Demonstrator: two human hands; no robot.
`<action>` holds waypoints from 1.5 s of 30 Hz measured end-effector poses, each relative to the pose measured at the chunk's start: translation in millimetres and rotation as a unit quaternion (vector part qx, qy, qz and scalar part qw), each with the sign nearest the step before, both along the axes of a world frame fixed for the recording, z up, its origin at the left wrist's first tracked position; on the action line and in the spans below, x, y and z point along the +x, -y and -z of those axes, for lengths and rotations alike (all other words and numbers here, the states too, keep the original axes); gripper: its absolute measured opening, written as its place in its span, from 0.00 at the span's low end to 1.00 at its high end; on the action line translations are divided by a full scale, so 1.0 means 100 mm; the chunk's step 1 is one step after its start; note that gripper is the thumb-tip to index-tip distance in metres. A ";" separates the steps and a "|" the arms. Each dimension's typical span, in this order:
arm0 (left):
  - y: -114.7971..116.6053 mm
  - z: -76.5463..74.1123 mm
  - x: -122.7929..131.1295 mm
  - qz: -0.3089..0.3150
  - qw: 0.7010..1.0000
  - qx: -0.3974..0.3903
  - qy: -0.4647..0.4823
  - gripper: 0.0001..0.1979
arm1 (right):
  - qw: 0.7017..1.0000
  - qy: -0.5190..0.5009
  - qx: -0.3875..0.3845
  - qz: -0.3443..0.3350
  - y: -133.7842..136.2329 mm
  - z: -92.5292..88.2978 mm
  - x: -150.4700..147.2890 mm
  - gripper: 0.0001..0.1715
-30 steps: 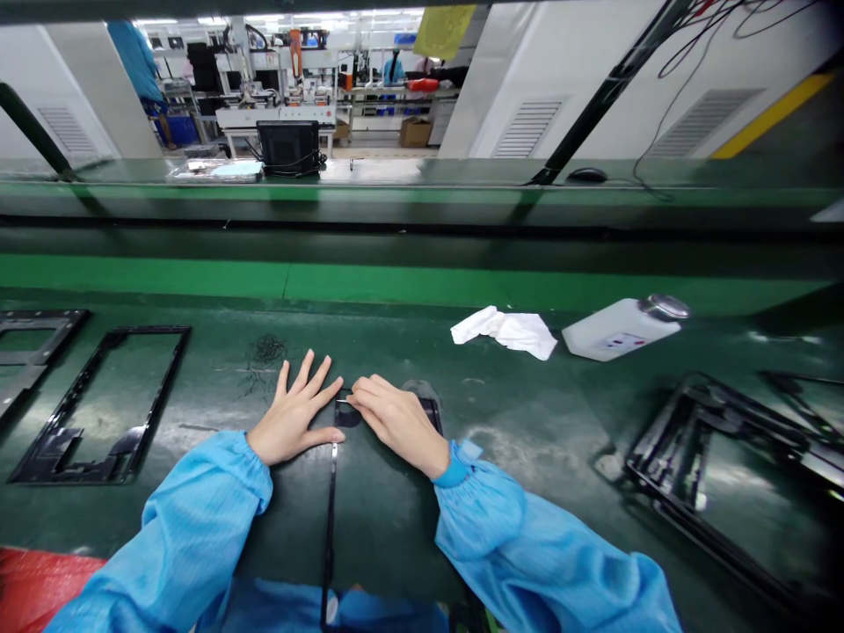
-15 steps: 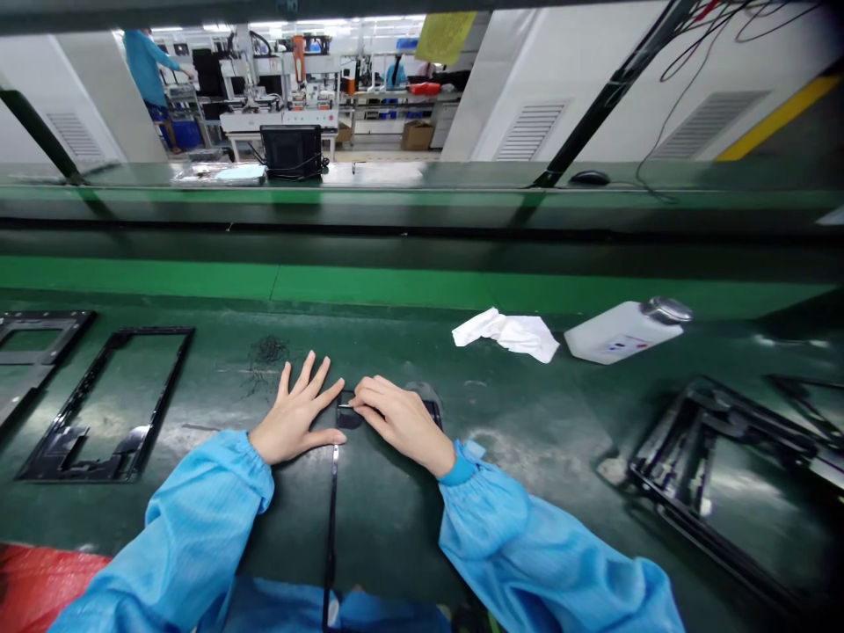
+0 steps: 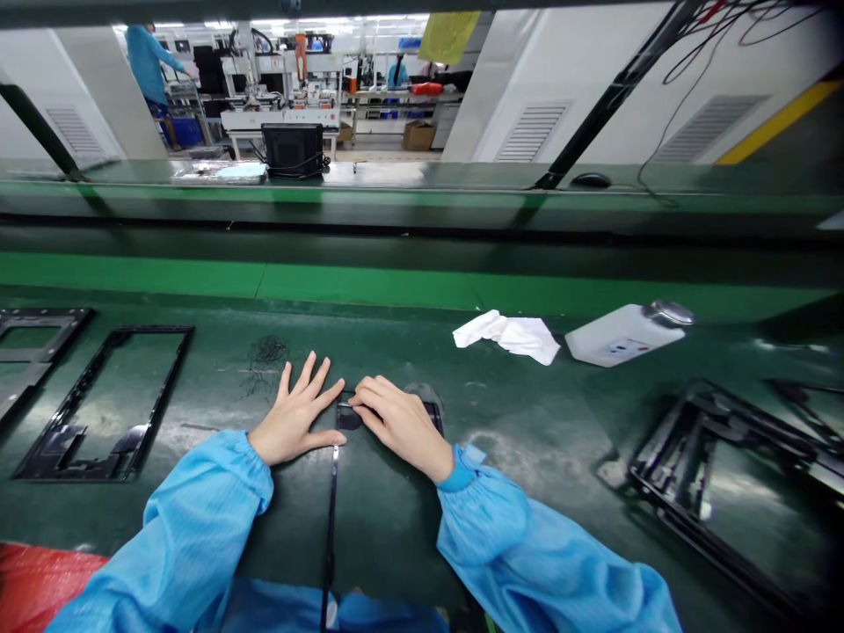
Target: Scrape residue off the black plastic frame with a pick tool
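A thin black rectangular frame [image 3: 331, 527] lies in front of me, its near end reaching past the table's front edge. Fingers spread, my left hand [image 3: 294, 418] lies open by the frame's left far corner, with thumb and index finger at its left side. My right hand [image 3: 399, 422] is closed in a pinch over the frame's far end. At its fingertips shows a short thin pale line; what the fingers hold is too small to make out. The right hand covers much of the frame's far bar.
A clump of thin black shreds [image 3: 268, 352] lies beyond my left hand. Further left is another black frame [image 3: 162, 396]. On the right are a crumpled white cloth [image 3: 511, 336], a white bottle [image 3: 623, 336] and several stacked black frames [image 3: 665, 466]. A red sheet [image 3: 46, 585] sits at the lower left.
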State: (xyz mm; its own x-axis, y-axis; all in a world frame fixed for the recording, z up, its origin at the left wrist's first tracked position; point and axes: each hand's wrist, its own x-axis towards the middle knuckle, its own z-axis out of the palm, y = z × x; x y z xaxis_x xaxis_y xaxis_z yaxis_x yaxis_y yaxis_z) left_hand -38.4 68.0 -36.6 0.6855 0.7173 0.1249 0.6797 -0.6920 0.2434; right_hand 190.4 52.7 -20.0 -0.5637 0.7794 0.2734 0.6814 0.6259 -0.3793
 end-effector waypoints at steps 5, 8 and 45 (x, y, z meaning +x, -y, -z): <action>0.00 0.00 -0.01 0.000 1.000 0.001 0.002 0.42 | 0.999 -0.029 -0.013 -0.005 -0.02 0.01 0.01 0.08; -0.01 0.00 -0.01 0.000 1.000 0.002 0.008 0.42 | 0.998 -0.048 -0.033 -0.012 -0.02 0.01 0.02 0.07; 0.00 -0.03 -0.01 -0.004 1.000 -0.010 -0.002 0.42 | 0.938 -0.251 -0.225 -0.087 -0.06 -0.11 0.16 0.18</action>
